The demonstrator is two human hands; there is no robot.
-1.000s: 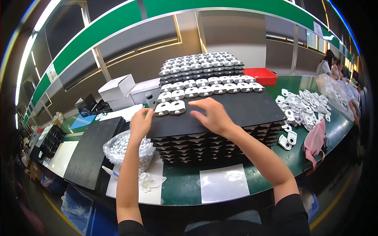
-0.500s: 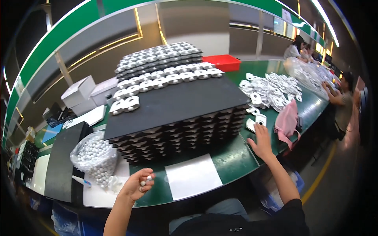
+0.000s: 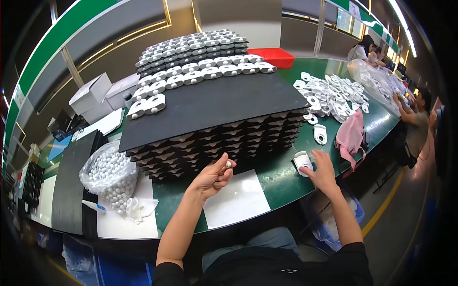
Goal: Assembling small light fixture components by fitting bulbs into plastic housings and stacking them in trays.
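My left hand (image 3: 209,180) is closed above the bench, in front of the stack, with a small white ball (image 3: 228,164) pinched at its fingertips. Whether more balls lie in the curled fingers is hidden. At the bench's right side, my right hand (image 3: 325,172) grips a white oval plastic part (image 3: 302,162) with a round hole, thumb on its near end. Another such part (image 3: 320,134) lies alone just beyond. Farther back is a heap of the same white parts (image 3: 334,97).
A tall stack of black boards (image 3: 214,102) with rows of white parts stands mid-bench. To the left sits a clear bag of white balls (image 3: 112,171), beside a glue tube (image 3: 94,206). White paper (image 3: 236,200) lies in front; a pink bag (image 3: 349,136) rests right. Co-workers sit at far right.
My left hand has moved right and up, bringing its ball nearer the middle. My right hand has drawn a white part toward me, away from the other one.
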